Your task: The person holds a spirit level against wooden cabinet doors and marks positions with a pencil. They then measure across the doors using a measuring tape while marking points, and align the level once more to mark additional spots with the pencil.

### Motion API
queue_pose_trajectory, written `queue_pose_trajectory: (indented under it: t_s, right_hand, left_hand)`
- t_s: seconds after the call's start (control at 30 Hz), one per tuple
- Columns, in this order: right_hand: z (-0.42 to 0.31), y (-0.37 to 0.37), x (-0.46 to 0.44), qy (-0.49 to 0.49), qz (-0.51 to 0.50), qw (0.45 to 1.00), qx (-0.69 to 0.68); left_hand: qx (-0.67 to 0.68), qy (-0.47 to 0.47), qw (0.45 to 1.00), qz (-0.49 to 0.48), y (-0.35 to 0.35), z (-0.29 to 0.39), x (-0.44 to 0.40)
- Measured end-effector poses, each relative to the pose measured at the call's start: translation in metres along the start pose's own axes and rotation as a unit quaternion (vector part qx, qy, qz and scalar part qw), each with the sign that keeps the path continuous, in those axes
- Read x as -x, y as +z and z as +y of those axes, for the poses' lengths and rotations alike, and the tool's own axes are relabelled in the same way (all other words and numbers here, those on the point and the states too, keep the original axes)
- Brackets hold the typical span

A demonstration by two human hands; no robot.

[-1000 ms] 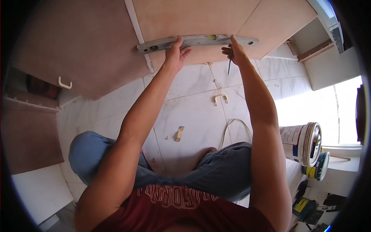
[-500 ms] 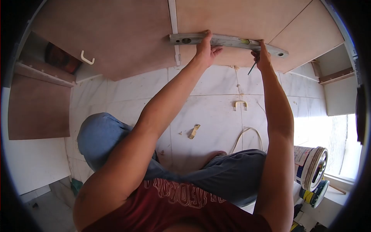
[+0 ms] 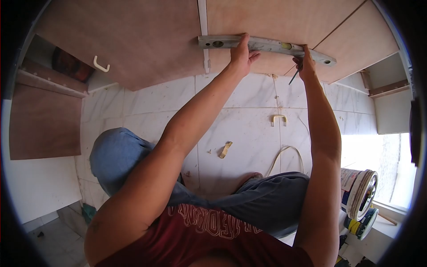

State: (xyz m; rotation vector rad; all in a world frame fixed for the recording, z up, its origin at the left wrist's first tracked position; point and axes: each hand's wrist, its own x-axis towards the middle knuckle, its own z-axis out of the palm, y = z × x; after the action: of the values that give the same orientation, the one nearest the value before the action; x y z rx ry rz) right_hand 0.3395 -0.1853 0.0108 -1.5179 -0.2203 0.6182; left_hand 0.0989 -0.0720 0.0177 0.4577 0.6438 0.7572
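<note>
A long grey spirit level (image 3: 269, 46) lies across the pale wooden panel (image 3: 271, 20), its left end over the white strip between two panels. My left hand (image 3: 242, 55) grips the level left of its yellow-green vial. Near its right part, my right hand (image 3: 305, 64) holds the level with the thumb on top. A thin dark pencil-like stick (image 3: 294, 76) points down from the fingers of that same hand. The lower fingers of both hands are partly hidden.
A brown door (image 3: 120, 40) with a white handle (image 3: 101, 64) stands at left. On the tiled floor (image 3: 178, 98) lie a loose handle (image 3: 279, 119), a tan scrap (image 3: 225, 150) and a pale cord (image 3: 284, 149). Paint buckets (image 3: 359, 192) stand at right.
The view has shifted, so the level and hands appear farther right. Both hands still hold the level, and a dark line shows on the panel below it by my right hand.
</note>
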Motion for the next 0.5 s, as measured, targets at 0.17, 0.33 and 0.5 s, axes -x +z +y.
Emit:
queue_pose_trajectory:
  t_s: [0.17, 0.33, 0.5]
  right_hand:
    - [-0.003, 0.003, 0.006, 0.000, 0.009, 1.000, -0.003]
    - [0.007, 0.002, -0.005, -0.007, -0.010, 1.000, 0.007]
    - [0.012, -0.001, 0.000, -0.033, -0.020, 0.999, -0.014]
  left_hand:
    - [0.005, -0.003, 1.000, -0.009, -0.001, 0.001, 0.001]
    - [-0.001, 0.017, 1.000, -0.010, -0.004, -0.005, -0.008]
    - [0.012, 0.020, 0.997, -0.068, -0.013, -0.008, -0.024]
